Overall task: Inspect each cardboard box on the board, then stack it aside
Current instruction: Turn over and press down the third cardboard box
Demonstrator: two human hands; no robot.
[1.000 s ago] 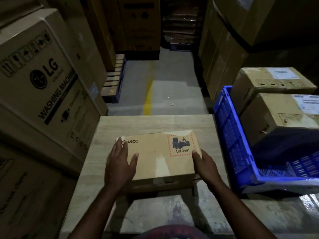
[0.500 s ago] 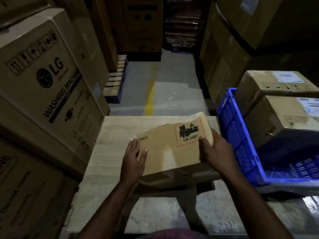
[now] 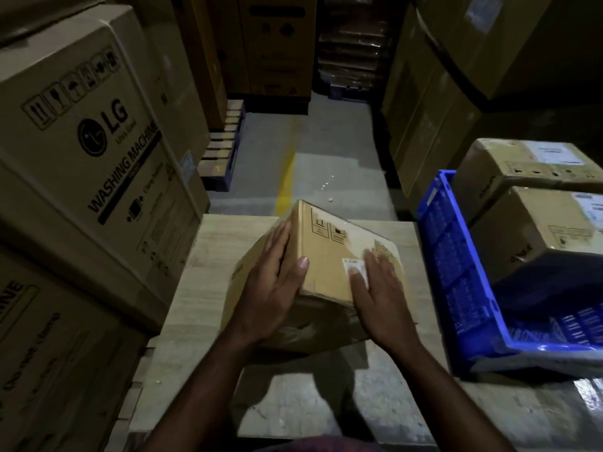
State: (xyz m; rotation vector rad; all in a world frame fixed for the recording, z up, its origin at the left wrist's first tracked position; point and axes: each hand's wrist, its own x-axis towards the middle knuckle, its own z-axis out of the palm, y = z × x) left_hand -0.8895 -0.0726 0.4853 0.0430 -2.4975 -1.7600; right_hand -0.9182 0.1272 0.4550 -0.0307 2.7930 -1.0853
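A small brown cardboard box point(image 3: 329, 252) is tipped up on the pale wooden board point(image 3: 195, 282), turned so a face with handling symbols and a small white label shows on top. My left hand point(image 3: 274, 288) lies flat against its left side with straight fingers and the thumb on the top face. My right hand point(image 3: 378, 288) presses flat on the top face over the white label, fingers straight. The box's underside and far side are hidden.
A blue plastic crate point(image 3: 456, 275) stands right of the board, holding two cardboard boxes point(image 3: 538, 223). Large washing-machine cartons point(image 3: 81, 151) wall the left side. More tall cartons point(image 3: 434, 109) line the right. A grey aisle floor with a yellow line point(image 3: 287, 181) runs ahead.
The box was lying flat with the UN 3481 label up; both hands have tipped and rotated it, so a different face with handling symbols shows now. My hands shifted onto its sides.
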